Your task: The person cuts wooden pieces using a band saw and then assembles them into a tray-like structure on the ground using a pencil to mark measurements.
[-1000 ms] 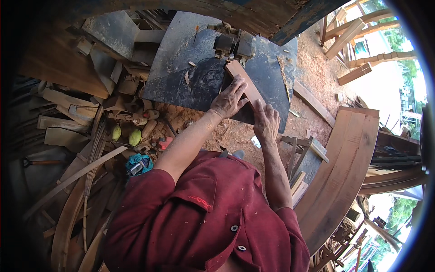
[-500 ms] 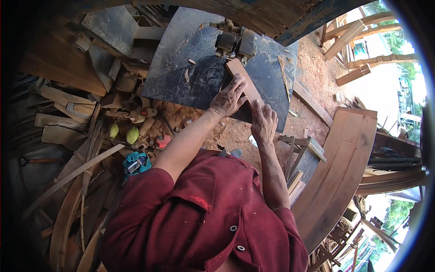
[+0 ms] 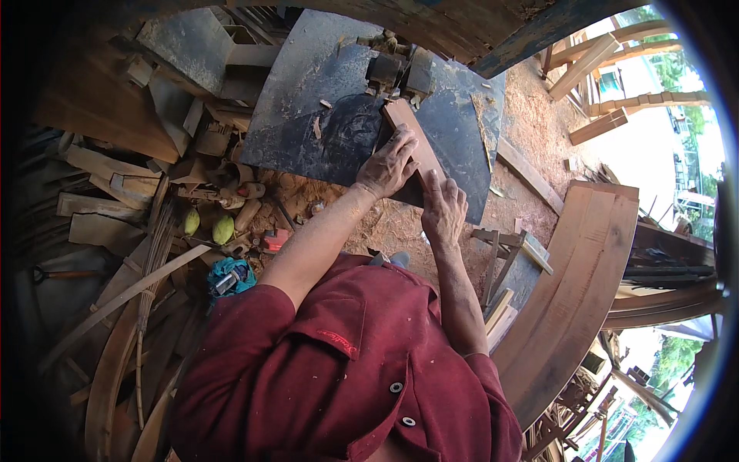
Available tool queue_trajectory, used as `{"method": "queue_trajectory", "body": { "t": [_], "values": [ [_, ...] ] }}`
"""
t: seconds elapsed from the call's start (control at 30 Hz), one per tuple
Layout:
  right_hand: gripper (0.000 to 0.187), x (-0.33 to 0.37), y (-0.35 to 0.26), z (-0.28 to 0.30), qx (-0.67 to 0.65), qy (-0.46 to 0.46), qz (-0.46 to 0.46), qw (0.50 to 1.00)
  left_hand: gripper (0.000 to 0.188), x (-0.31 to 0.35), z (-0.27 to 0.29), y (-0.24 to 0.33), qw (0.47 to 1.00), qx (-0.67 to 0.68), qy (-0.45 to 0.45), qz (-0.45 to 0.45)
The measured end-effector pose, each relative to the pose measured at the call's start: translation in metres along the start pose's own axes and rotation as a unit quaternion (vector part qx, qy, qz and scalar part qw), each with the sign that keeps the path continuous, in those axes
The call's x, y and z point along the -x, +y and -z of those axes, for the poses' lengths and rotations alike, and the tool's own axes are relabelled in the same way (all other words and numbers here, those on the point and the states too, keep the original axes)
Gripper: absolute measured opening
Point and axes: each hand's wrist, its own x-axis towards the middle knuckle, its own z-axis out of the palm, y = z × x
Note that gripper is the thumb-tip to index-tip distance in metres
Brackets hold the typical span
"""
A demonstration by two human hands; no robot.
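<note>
A short reddish-brown wooden board (image 3: pixel 409 119) lies slantwise on the dark metal table (image 3: pixel 308 92) of a cutting machine. Its far end is close to the machine's guide block (image 3: pixel 400 71); the blade itself I cannot make out. My left hand (image 3: pixel 389 164) grips the board's left side about midway, fingers bent over its top. Around the near end is my right hand (image 3: pixel 444 209), its fingers resting on the upper face and the thumb out of sight. Wood chips and dust are scattered over the metal surface.
Sawdust covers the floor beyond the table. To the right stand a wide curved plank (image 3: pixel 573 285) and a small wooden stand (image 3: pixel 516 262). On the left are piled offcuts (image 3: pixel 115 189), two green fruits (image 3: pixel 223 229) and a teal cloth (image 3: pixel 231 277). A large beam (image 3: pixel 462 27) hangs across the top.
My right hand has shifted very slightly to the left along with its forearm. Both hands stay on the board, which has barely moved.
</note>
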Motion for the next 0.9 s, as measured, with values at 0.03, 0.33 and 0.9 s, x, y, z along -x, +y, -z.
{"method": "queue_trajectory", "body": {
  "t": [0.03, 0.33, 0.9],
  "values": [
    [0.056, 0.000, -0.001, 0.000, 0.001, 0.000, 0.000, 1.000, 0.050, -0.001, 0.001, 0.000, 1.000, 0.004, 0.002, 0.000],
    [0.050, 0.004, -0.011, -0.002, -0.001, 0.019, 0.005, 1.000, 0.047, 0.001, -0.002, -0.002, 1.000, 0.009, 0.019, 0.004],
    [0.049, 0.010, -0.026, -0.007, 0.009, 0.028, 0.004, 1.000, 0.040, 0.002, 0.002, -0.001, 0.999, 0.029, 0.030, 0.015]
  ]
}}
